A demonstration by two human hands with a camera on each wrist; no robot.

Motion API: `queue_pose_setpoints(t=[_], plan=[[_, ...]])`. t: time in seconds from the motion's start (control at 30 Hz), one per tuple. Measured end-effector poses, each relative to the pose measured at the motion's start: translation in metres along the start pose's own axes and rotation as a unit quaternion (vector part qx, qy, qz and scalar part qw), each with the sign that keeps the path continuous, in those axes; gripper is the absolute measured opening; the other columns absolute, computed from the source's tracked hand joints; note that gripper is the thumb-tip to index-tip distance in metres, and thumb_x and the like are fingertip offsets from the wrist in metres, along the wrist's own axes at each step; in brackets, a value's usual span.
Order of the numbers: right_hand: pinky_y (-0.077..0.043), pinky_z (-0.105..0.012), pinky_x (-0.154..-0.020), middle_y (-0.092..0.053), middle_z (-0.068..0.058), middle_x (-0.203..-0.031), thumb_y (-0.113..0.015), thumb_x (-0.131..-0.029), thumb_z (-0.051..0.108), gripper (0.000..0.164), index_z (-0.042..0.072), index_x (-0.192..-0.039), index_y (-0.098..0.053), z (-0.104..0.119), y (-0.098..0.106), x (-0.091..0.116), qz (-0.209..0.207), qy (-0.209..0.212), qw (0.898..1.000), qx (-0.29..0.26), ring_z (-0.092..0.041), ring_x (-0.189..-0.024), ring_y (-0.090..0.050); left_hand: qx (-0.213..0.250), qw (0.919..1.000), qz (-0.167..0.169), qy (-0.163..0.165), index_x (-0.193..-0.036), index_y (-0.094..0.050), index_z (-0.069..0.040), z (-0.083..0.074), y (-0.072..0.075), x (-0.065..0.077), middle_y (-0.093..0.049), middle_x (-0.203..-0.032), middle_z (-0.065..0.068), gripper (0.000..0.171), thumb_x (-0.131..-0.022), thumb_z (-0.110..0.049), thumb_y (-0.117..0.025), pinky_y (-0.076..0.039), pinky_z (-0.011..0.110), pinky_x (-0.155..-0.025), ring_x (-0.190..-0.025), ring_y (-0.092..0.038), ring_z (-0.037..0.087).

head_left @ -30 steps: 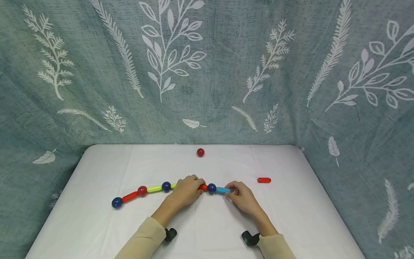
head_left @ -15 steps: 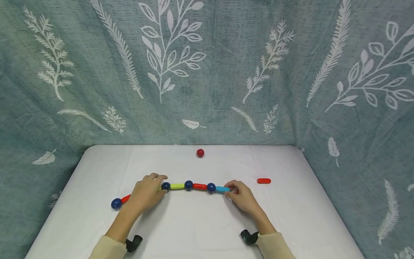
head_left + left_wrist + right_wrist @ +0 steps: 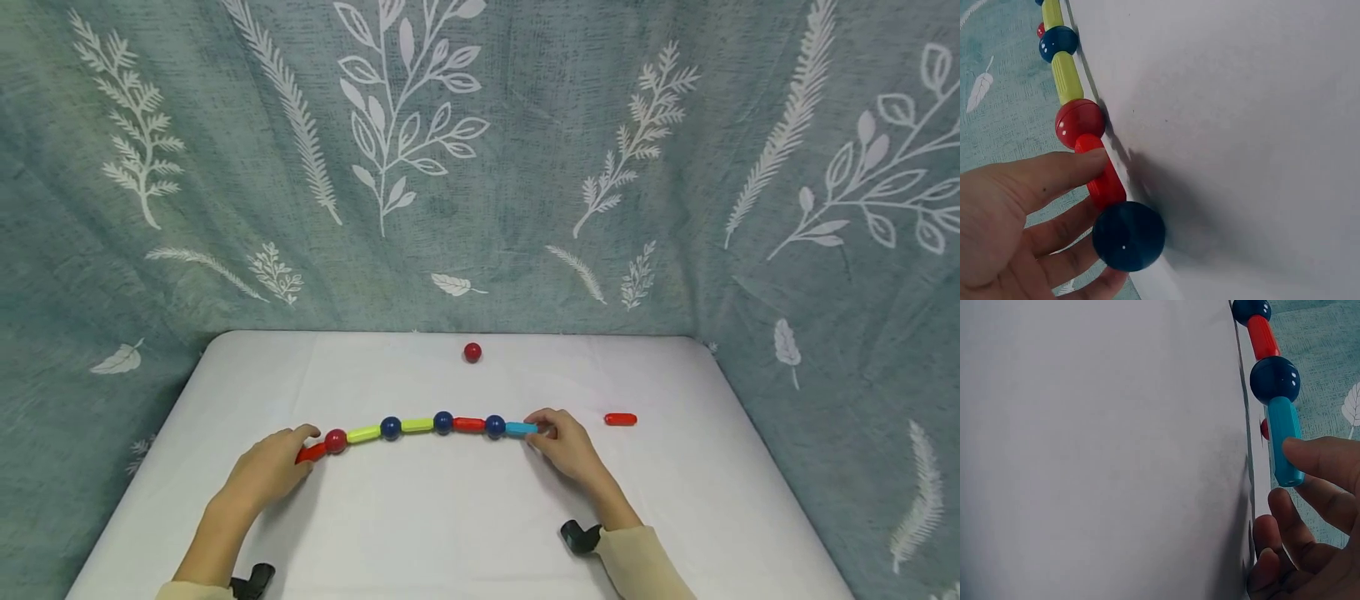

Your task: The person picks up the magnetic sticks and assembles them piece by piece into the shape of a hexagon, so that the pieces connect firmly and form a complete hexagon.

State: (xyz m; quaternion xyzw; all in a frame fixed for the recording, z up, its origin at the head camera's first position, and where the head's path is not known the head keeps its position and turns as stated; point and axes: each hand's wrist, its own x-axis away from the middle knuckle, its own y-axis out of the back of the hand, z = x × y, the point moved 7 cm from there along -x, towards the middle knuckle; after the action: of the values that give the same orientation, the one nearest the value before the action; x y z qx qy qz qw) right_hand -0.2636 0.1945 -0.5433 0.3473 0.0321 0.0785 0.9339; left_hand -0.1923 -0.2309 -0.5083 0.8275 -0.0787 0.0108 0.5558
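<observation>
A chain of magnetic balls and rods lies in a shallow arc across the table. At its left end my left hand [image 3: 266,468] pinches a red rod [image 3: 1109,181], thumb on one side and fingers behind. The dark blue end ball [image 3: 1129,236] shows beside those fingers in the left wrist view; in the head view the hand hides it. A red ball [image 3: 336,441], yellow-green rods [image 3: 363,434] and dark blue balls [image 3: 391,428] follow. My right hand [image 3: 567,446] pinches the light blue rod [image 3: 1284,434] at the right end, its other fingers curled loosely below.
A loose red ball [image 3: 472,352] sits near the table's back edge. To the right of my right hand lies a loose red rod [image 3: 621,419]. A leaf-patterned green cloth [image 3: 510,283] hangs behind the white table [image 3: 435,533].
My left hand has slid leftward along the chain, from its middle to the red rod at the left end. My right hand stays on the light blue rod. The head view shifts slightly.
</observation>
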Motion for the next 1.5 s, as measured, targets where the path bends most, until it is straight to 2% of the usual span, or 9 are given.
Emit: queue_pose_setpoints(t=[0.3,0.6,1.0,1.1,1.23,1.37,1.5], plan=[[-0.042,-0.032,-0.065,-0.059,-0.004,-0.094,-0.075,-0.088,0.008,0.021,0.010,-0.108,-0.072,0.004,0.000,-0.009,0.000,0.016,1.000,0.010,-0.018,-0.076,-0.049,0.025,0.9986,0.042,0.023,-0.125,-0.064,-0.006,-0.001,-0.008,0.007,-0.065,-0.088,0.005,0.047,-0.081,-0.009,-0.081,-0.051,0.043,-0.064,-0.072,-0.058,0.020],[-0.043,-0.034,-0.068,-0.060,-0.005,-0.096,-0.075,-0.088,0.010,0.020,0.011,-0.108,-0.072,0.002,-0.002,-0.023,0.011,0.002,1.000,0.022,-0.019,-0.079,-0.050,0.045,0.9955,0.072,0.042,-0.120,-0.066,-0.005,-0.009,-0.015,0.019,-0.055,-0.077,0.000,0.044,-0.081,-0.012,-0.082,-0.045,0.035,-0.057,-0.064,-0.052,0.017],[-0.043,-0.034,-0.069,-0.061,-0.004,-0.097,-0.075,-0.089,0.010,0.020,0.011,-0.109,-0.072,0.003,-0.002,-0.030,0.014,-0.004,0.999,0.033,-0.019,-0.080,-0.051,0.048,0.9942,0.079,0.055,-0.119,-0.066,-0.005,-0.013,-0.017,0.021,-0.053,-0.073,0.001,0.043,-0.081,-0.016,-0.083,-0.042,0.033,-0.055,-0.061,-0.051,0.017],[-0.043,-0.035,-0.070,-0.061,-0.005,-0.097,-0.075,-0.088,0.009,0.020,0.011,-0.108,-0.073,0.005,-0.003,-0.032,0.014,0.006,0.999,0.030,-0.019,-0.080,-0.051,0.050,0.9929,0.087,0.064,-0.123,-0.062,-0.003,-0.012,-0.018,0.021,-0.053,-0.074,0.002,0.049,-0.082,-0.018,-0.083,-0.042,0.033,-0.056,-0.062,-0.051,0.017],[-0.044,-0.035,-0.071,-0.062,-0.005,-0.098,-0.075,-0.089,0.010,0.019,0.012,-0.108,-0.073,0.008,-0.008,-0.036,0.021,0.018,0.999,0.024,-0.019,-0.081,-0.051,0.067,0.9915,0.086,0.070,-0.139,-0.049,-0.001,-0.011,-0.019,0.023,-0.054,-0.075,0.003,0.070,-0.082,-0.019,-0.084,-0.042,0.033,-0.057,-0.062,-0.051,0.017],[-0.045,-0.036,-0.073,-0.062,-0.004,-0.098,-0.075,-0.089,0.012,0.018,0.013,-0.108,-0.073,0.011,-0.014,-0.039,0.026,0.017,0.999,0.024,-0.019,-0.083,-0.053,0.100,0.9895,0.076,0.072,-0.152,-0.034,-0.007,-0.014,-0.022,0.026,-0.053,-0.073,0.004,0.088,-0.081,-0.017,-0.084,-0.041,0.033,-0.055,-0.059,-0.051,0.018],[-0.045,-0.036,-0.073,-0.062,-0.004,-0.097,-0.074,-0.089,0.013,0.017,0.013,-0.106,-0.073,0.016,-0.017,-0.043,0.023,0.016,0.999,0.021,-0.020,-0.083,-0.053,0.116,0.9885,0.072,0.066,-0.154,-0.031,-0.012,-0.020,-0.025,0.028,-0.053,-0.071,0.005,0.091,-0.081,-0.018,-0.085,-0.041,0.033,-0.056,-0.059,-0.050,0.018]])
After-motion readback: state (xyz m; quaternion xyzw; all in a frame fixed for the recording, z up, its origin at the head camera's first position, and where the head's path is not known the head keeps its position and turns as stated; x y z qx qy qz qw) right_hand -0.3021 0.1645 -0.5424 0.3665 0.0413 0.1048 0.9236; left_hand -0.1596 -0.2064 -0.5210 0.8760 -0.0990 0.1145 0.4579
